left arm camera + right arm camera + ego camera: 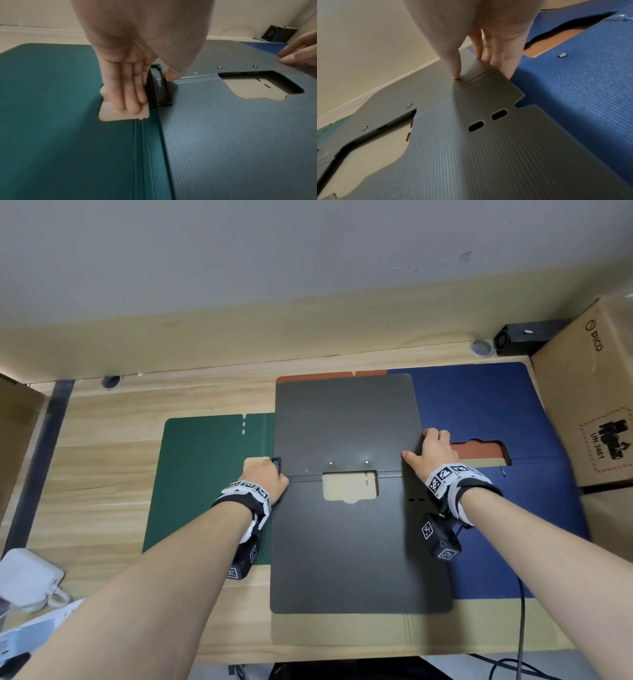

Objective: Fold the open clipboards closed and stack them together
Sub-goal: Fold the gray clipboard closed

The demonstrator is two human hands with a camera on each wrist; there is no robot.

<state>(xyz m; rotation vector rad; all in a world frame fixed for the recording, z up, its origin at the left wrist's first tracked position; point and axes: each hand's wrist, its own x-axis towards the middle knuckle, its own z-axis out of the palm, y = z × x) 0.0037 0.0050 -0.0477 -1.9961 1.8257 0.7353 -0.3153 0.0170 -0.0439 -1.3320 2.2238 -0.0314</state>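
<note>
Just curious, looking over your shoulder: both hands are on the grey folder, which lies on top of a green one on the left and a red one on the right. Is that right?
Nearly. The folder to the right is blue, as the head view shows.

Your arms are bare to past the elbow, no sleeves showing. Each wrist has a white band (247, 492) printed with black-and-white square fiducial tags over a black strap; same on the right wrist band (452, 478). Under each wrist hangs a small black camera block (440, 540) with more tags, the left block (244, 560) likewise, and a thin black cable (521, 621) trails from the right one.
</note>
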